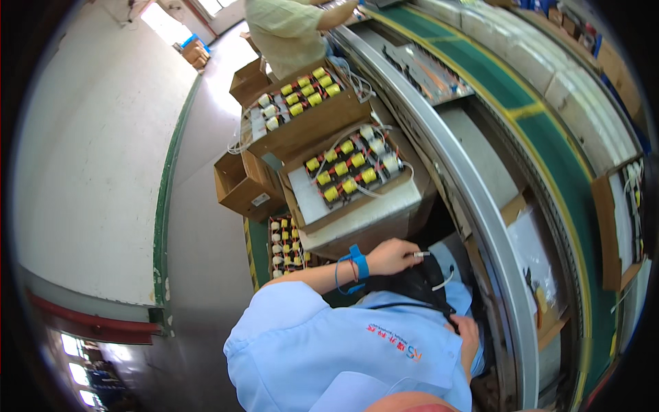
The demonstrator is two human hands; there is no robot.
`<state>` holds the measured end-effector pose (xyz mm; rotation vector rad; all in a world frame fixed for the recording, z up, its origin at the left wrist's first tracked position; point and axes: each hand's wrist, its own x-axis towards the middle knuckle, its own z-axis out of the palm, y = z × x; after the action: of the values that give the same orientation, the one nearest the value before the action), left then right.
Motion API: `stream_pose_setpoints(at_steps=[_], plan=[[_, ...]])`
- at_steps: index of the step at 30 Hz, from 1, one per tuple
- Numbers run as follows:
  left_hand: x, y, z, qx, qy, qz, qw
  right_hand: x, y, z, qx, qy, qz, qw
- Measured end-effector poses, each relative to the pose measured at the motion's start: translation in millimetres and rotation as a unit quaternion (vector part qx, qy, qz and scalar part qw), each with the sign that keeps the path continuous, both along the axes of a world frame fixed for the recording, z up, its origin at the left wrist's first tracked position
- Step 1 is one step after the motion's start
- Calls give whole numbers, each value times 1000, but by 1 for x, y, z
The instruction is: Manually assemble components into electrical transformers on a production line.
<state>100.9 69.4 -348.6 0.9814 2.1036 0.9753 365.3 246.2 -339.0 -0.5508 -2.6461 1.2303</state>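
Note:
My left hand (394, 257), with a blue wrist strap (358, 261) on its wrist, is closed in a pinch on a small white cable connector (421, 254). Under and beside it, a black object (406, 283) lies across my lap; its kind is unclear. A short white cable (445, 280) shows on its right side. Lower down, close to my blue shirt, my right hand (467, 338) is curled by the end of a black cord (412, 304). What its fingers hold is hidden.
Ahead stands an open carton (312, 218) of yellow-and-black coil parts, with another such carton (302, 134) behind. More parts (285, 244) sit low at my left. A metal rail (473, 178) and green conveyor (556, 147) curve along the right. Another person (285, 34) works farther ahead.

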Motion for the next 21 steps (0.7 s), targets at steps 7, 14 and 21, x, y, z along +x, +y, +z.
stream_pose_setpoints(at_steps=[7, 14, 21], plan=[[-14, -10, 1, 62, 62, -49, 995, -23, -2, 14, 47, 33, 2, 998], [-6, -14, -1, 73, 2, -66, 995, -23, -1, 14, 22, 16, -34, 999], [9, -21, -4, 34, 105, -71, 991, -32, 2, 19, 12, -16, -5, 1000]])
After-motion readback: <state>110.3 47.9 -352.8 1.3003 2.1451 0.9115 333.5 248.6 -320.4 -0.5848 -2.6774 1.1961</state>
